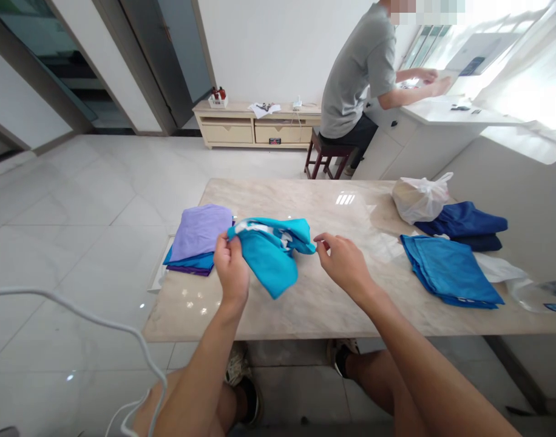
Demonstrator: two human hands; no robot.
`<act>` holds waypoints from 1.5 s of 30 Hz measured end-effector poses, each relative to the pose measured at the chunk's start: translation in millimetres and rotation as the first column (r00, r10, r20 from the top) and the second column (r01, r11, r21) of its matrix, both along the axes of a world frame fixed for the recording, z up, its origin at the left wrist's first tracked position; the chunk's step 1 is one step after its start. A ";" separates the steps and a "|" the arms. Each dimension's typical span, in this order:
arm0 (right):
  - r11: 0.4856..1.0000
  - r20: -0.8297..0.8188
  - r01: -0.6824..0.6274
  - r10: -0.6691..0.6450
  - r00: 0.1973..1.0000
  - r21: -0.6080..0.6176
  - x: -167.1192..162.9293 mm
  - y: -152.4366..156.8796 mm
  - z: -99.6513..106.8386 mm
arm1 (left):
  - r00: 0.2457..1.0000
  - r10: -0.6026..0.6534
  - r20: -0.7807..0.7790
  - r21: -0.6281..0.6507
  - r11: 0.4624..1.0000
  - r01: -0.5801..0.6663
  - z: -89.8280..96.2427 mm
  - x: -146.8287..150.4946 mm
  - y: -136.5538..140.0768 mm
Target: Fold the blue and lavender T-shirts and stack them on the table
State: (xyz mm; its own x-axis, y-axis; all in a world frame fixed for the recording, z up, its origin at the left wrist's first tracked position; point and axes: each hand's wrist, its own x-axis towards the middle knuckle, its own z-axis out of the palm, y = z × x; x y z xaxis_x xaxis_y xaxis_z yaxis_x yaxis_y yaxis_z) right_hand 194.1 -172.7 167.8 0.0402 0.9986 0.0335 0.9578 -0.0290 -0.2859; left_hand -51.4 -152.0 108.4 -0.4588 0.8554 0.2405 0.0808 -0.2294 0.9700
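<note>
A bright turquoise-blue cloth with white patches, perhaps print, hangs bunched and partly folded above the stone-topped table. My left hand grips its left end, thumb on top. At the cloth's right tip, my right hand has thumb and fingers drawn together in a pinch on the edge. Just left of my left hand lies a stack of folded cloths, with a lilac cloth on top and blue and purple ones beneath. Whether the held cloth is a garment or a bag does not show.
Folded blue cloths, dark blue fabric, a tied white plastic bag and clear plastic wrapping lie at the table's right. A white cable crosses at left. Beyond, a person sits on a stool.
</note>
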 end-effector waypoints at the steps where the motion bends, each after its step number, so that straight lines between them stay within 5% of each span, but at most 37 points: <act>1: 1.000 -0.003 0.017 -0.017 1.000 0.006 0.8 0.7 0.9 | 0.991 0.088 0.099 0.010 0.996 -0.089 -3.2 -6.8 6.5; 4: 0.999 -0.001 0.048 -0.048 0.999 0.016 1.2 2.7 3.0 | 0.932 0.318 0.174 -0.021 0.947 -0.320 -9.8 -24.0 18.4; 7: 0.999 0.003 0.050 -0.050 0.999 0.009 -1.3 5.1 2.5 | 0.918 0.398 -0.008 0.087 0.914 -0.395 -5.3 -29.4 15.9; 11: 1.000 0.040 0.006 -0.005 0.999 -0.027 -6.2 9.3 -4.5 | 0.891 0.113 -0.441 0.111 0.991 -0.071 3.4 -25.6 1.4; 13: 0.998 0.061 -0.035 0.038 0.997 -0.055 -8.6 10.6 -9.7 | 0.741 -0.092 -0.665 -0.042 0.995 0.086 0.1 -25.4 -5.4; 16: 0.990 0.089 -0.102 0.111 0.990 -0.099 -12.7 11.2 -16.7 | 0.414 -0.323 -0.851 -0.315 0.945 0.091 -14.6 -25.6 -12.7; 19: 0.978 0.120 -0.154 0.170 0.978 -0.138 -16.4 11.6 -20.5 | 0.174 -0.559 -0.811 -0.565 0.825 0.015 -30.4 -15.5 -18.9; 22: 0.974 0.153 -0.148 0.174 0.973 -0.169 -17.2 12.7 -22.2 | 0.065 -0.720 -0.690 -0.720 0.693 0.039 -37.0 8.2 -28.7; 25: 0.972 0.188 -0.118 0.157 0.969 -0.204 -13.2 13.4 -25.0 | 0.001 -0.851 -0.526 -0.781 0.483 0.395 -31.2 30.4 -42.5; 27: 0.967 0.207 -0.116 0.164 0.964 -0.227 -8.3 13.3 -29.0 | -0.046 -0.911 -0.409 -0.713 0.288 0.639 -23.3 37.2 -50.7; 28: 0.964 0.213 -0.120 0.173 0.962 -0.239 -5.5 13.1 -31.5 | -0.043 -0.921 -0.388 -0.665 0.248 0.704 -19.3 38.1 -53.3; 29: 0.960 0.215 -0.128 0.184 0.959 -0.251 -2.7 13.1 -34.2 | -0.013 -0.915 -0.402 -0.624 0.264 0.735 -15.6 37.6 -54.5; 31: 0.952 0.211 -0.148 0.208 0.955 -0.269 2.7 13.6 -39.8 | 0.081 -0.857 -0.509 -0.570 0.405 0.715 -10.8 34.3 -52.3; 34: 0.941 0.199 -0.169 0.234 0.952 -0.294 8.5 15.7 -45.9 | 0.141 -0.699 -0.701 -0.549 0.656 0.518 -13.5 27.3 -41.1; 36: 0.932 0.192 -0.173 0.242 0.951 -0.319 10.0 17.6 -47.6 | 0.112 -0.631 -0.768 -0.570 0.752 0.332 -22.6 22.7 -33.4; 40: 0.916 0.178 -0.169 0.247 0.952 -0.364 8.0 20.9 -47.1 | 0.038 -0.602 -0.797 -0.595 0.795 0.115 -43.9 20.7 -27.8; 45: 0.913 0.171 -0.174 0.251 0.953 -0.369 4.3 21.3 -50.1 | -0.033 -0.699 -0.714 -0.698 0.708 0.106 -31.6 35.7 -39.9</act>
